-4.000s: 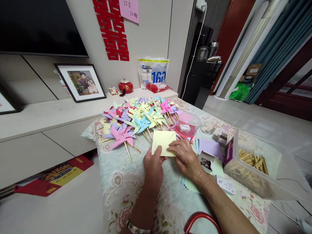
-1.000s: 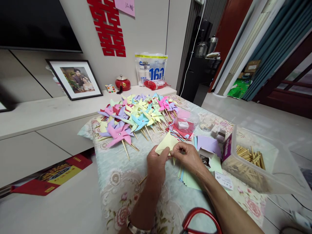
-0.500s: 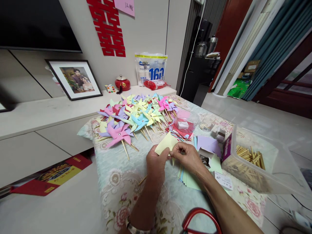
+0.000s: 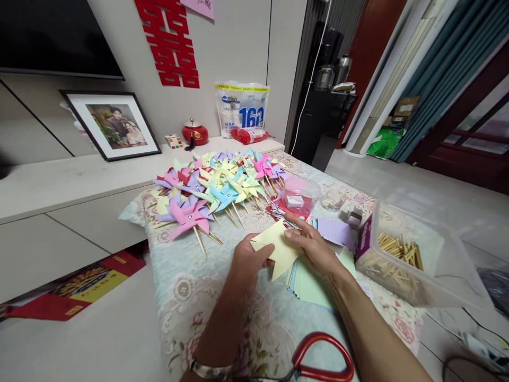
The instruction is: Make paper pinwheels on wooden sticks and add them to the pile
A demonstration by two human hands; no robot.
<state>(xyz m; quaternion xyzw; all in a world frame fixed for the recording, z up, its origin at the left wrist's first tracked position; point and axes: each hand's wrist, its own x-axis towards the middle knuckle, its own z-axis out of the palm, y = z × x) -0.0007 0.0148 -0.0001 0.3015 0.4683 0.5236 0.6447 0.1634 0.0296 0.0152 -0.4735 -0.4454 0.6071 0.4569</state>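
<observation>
Between my two hands is a pale yellow sheet of paper point(image 4: 281, 253), with slits or folded corners along its edges. My left hand point(image 4: 251, 259) pinches its left side, thumb on top. At the upper right edge, my right hand point(image 4: 312, 241) grips the paper between thumb and fingers, with the index finger stretched along it. A stack of pale green and blue paper point(image 4: 312, 286) lies under my right wrist. Red-handled scissors point(image 4: 324, 366) rest close to me at the table's front. Several finished paper pinwheels point(image 4: 190, 216) on sticks are heaped beyond my hands.
At the right, a clear plastic box point(image 4: 397, 281) holds short wooden sticks point(image 4: 400, 249). Purple paper point(image 4: 336, 232), a small box point(image 4: 353, 215) and a round clear container point(image 4: 299, 193) lie near it. A low cabinet point(image 4: 79, 183) borders the table's far left side.
The yellow paper has turned and spread flatter, showing more of its surface. My right hand has opened out from a tight pinch, its index finger now extended. The view has shifted slightly.
</observation>
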